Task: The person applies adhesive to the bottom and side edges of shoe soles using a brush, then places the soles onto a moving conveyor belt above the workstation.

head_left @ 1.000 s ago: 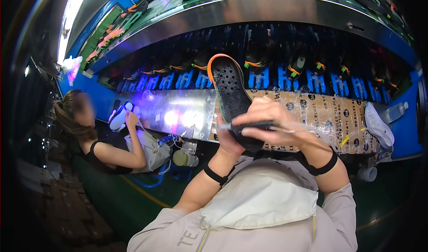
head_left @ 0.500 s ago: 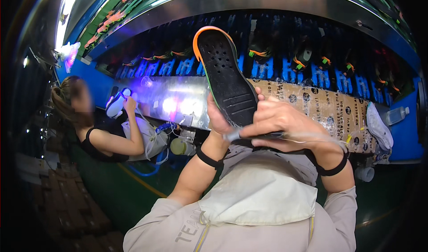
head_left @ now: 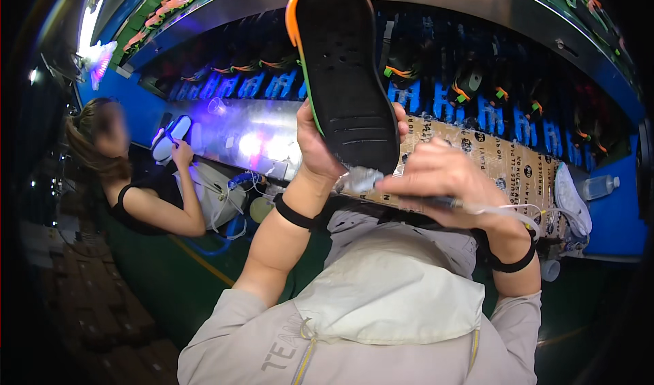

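My left hand (head_left: 317, 143) is wrapped around a black shoe sole (head_left: 344, 78) with an orange and green edge, fingertips showing at its right side. The sole stands up with its inner face toward me; several small holes and grooves mark it. My right hand (head_left: 446, 181) grips a brush by its dark handle. The pale, wet-looking bristles of the brush (head_left: 364, 179) are at the sole's lower end, close to my left wrist. From the handle a clear tube (head_left: 507, 213) runs back past my right wrist.
Ahead is a conveyor with blue racks (head_left: 490, 116) carrying dark shoe parts. A cardboard-covered bench (head_left: 518, 174) lies before me, with a white padded item (head_left: 571, 201) and a clear bottle (head_left: 599, 187) at its right. On the left a co-worker (head_left: 146, 187) holds a sole.
The sole has moved up and closer, its top now near the upper edge. My right hand has shifted slightly, and the brush bristles now show clearly at the sole's lower end.
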Available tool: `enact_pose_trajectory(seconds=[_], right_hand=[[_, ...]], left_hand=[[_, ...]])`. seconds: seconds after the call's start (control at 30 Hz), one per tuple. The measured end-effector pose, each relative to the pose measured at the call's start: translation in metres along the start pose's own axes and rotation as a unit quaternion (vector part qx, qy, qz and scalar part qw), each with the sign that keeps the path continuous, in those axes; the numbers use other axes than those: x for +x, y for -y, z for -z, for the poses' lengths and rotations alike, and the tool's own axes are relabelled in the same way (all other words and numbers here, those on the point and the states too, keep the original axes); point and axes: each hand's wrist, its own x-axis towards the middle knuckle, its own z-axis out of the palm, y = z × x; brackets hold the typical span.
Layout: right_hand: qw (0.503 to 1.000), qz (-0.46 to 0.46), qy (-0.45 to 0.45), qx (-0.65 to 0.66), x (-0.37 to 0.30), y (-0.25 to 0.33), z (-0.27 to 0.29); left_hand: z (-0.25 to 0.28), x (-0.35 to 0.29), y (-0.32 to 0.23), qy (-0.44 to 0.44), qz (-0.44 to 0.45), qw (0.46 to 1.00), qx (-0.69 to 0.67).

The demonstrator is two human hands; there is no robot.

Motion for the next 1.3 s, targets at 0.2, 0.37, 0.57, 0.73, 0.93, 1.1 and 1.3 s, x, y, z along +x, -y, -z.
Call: enact_pose_trajectory(seconds=[0.2,0.37,0.57,0.73,0.93,1.1,1.3], right_hand=[[0.996,-0.091,-0.019,0.015,-0.003,0.004,0.011],[0.996,-0.014,0.079,0.038,-0.001,0.004,0.021],[0.99,-0.04,0.101,-0.085,-0.002,0.008,0.024],[0.994,-0.047,0.099,-0.028,-0.007,0.009,0.034],[0.994,-0.008,0.067,-0.081,-0.012,0.004,0.03],[0.989,-0.035,0.129,-0.063,-0.017,0.004,0.034],[0.987,-0.11,-0.118,0.008,-0.036,-0.004,0.05]], left_hand=[[-0.013,0.008,-0.018,0.043,0.043,0.995,0.081],[-0.01,0.018,-0.026,-0.019,0.073,0.97,0.231],[-0.006,0.031,-0.025,-0.034,0.17,0.965,0.199],[-0.013,0.043,-0.026,-0.023,0.205,0.948,0.244],[-0.02,0.048,-0.026,-0.049,0.281,0.919,0.271],[-0.013,0.049,-0.022,-0.064,0.265,0.933,0.236],[0.012,0.031,-0.002,-0.101,0.219,0.965,0.108]])
